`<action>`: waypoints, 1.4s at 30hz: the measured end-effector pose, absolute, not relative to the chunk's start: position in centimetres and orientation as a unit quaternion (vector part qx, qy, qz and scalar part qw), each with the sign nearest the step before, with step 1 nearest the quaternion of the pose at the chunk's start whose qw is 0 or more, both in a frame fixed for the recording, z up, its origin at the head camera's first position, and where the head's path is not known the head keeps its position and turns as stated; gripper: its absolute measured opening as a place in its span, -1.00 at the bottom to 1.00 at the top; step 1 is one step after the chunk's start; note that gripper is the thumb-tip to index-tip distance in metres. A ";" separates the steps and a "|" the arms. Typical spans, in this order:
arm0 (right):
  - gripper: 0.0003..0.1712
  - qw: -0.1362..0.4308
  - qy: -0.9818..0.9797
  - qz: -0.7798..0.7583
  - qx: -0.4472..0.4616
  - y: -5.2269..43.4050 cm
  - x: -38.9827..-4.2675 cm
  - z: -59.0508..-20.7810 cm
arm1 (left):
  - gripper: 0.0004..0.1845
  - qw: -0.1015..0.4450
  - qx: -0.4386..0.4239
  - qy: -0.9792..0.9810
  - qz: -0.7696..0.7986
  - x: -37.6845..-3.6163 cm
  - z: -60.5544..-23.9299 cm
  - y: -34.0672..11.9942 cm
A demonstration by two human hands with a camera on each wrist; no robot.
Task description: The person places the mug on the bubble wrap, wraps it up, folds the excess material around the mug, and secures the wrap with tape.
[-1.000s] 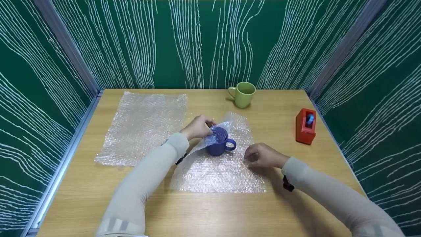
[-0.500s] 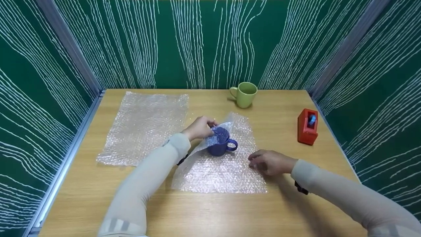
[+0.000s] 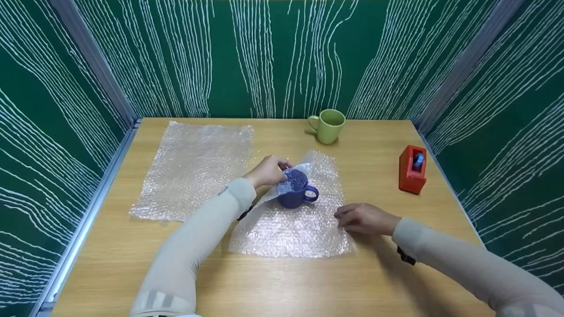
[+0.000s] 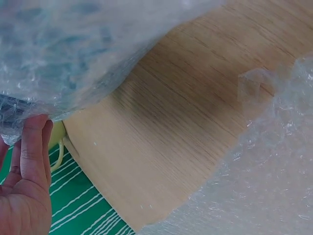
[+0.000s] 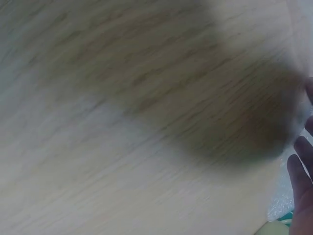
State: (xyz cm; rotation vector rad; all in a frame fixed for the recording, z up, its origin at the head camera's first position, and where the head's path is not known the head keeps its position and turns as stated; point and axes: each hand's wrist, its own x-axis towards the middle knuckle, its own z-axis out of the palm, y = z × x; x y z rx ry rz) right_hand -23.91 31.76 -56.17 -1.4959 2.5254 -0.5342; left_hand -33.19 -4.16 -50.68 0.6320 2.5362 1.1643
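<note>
Head view: a blue mug point(image 3: 294, 193) stands upright on a sheet of clear bubble wrap point(image 3: 295, 229) near the middle of the wooden bench point(image 3: 282, 281). The mug is a deep, glossy blue with a looped handle that points right, toward the right hand. Its body is rounded and its mouth faces up. The sheet's left edge is lifted and folded over the mug's left side and rim, so that part of the blue shows only dimly through the bubbles; the right side and the handle are bare.

The left hand point(image 3: 265, 171) pinches this lifted flap against the mug's rim, fingers curled over the wrap. The right hand point(image 3: 363, 218) lies on the sheet's right edge, fingers bent low on the plastic; whether it grips the edge or only presses it cannot be told. The rest of the sheet lies flat, and its near corners reach toward the person.

Left wrist view: the wrap point(image 4: 88, 49) hangs crinkled and cloudy, with dark blue blurred behind it, and fingers point(image 4: 32, 147) beneath it.

Right wrist view: blurred wood grain, with fingertips point(image 5: 301, 186) at the right border.

A second sheet point(image 3: 194, 169) lies flat to the left. A green mug point(image 3: 328, 126) stands at the far edge, and a red tape dispenser point(image 3: 410, 169) to the right.
</note>
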 end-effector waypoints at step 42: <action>-0.86 -0.030 0.862 -0.397 -0.315 24.9 -25.6 -51.8 | -0.55 0.125 0.230 0.872 0.414 -33.1 -50.7 -4.2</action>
